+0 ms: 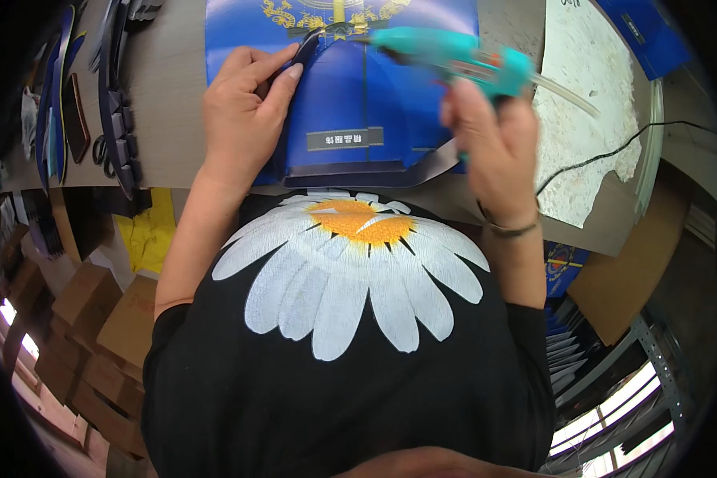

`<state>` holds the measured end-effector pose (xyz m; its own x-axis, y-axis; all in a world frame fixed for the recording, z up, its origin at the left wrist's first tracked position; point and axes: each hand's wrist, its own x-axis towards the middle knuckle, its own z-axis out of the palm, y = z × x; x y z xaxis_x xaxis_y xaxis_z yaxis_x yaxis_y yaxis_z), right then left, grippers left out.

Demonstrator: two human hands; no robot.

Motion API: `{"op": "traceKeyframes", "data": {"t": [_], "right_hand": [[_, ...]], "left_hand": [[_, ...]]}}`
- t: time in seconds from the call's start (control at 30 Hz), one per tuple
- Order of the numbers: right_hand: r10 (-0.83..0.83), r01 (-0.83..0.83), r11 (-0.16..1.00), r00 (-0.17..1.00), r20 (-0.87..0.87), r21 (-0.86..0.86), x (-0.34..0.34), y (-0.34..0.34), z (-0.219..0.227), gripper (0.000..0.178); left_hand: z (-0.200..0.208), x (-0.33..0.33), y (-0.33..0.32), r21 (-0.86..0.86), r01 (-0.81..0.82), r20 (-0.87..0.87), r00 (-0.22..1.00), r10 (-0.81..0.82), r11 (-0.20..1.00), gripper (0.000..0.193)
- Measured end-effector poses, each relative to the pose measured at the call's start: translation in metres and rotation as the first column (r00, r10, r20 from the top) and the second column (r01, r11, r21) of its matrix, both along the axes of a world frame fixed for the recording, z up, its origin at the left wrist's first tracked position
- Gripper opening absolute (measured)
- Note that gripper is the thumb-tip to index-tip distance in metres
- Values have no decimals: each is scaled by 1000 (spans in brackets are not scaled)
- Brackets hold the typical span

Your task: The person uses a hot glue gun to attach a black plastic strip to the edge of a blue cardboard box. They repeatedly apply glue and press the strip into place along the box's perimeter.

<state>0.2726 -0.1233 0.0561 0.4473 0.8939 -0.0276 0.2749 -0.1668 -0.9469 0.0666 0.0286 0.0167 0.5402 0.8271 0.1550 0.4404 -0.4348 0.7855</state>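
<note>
My left hand (247,107) pinches the end of a dark strip (305,49) between thumb and fingers, over a blue printed panel (327,99) with gold ornament at its far end. The strip's band (342,174) runs along the panel's near edge and bends up at the right. In my right hand (490,139), blurred by motion, is a teal hot glue gun (446,49), its nozzle pointing left toward the strip's pinched end. A pale glue stick (567,93) juts from its back. The nozzle tip is smeared, so I cannot tell whether it touches anything.
A glue-stained white sheet (585,151) lies at the right with a black cord (605,149) across it. At the left are dark notched strips (118,119), scissors (102,153) and a phone-like dark slab (77,119). Cardboard boxes (95,299) stand below left; a metal rack (653,350) is below right.
</note>
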Motion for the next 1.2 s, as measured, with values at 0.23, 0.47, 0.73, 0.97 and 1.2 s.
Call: {"op": "traceKeyframes", "data": {"t": [0.23,0.47,0.73,0.97,1.2], "right_hand": [[-260,316,942,900,-350,111,23,-56,-17,27],[-218,292,948,886,-410,127,14,-58,-41,34],[-205,289,946,883,-422,147,12,-62,-47,34],[-199,266,954,908,-369,138,12,-62,-47,35],[-203,248,961,935,-292,126,13,-58,-44,33]], "left_hand": [[5,6,-1,182,85,-162,985,-56,980,31],[11,18,-4,244,118,-266,963,-51,963,23],[8,27,5,342,157,-258,964,-68,926,15],[2,31,5,380,172,-236,968,-85,909,12],[-2,19,11,33,85,-71,994,-83,996,22]]}}
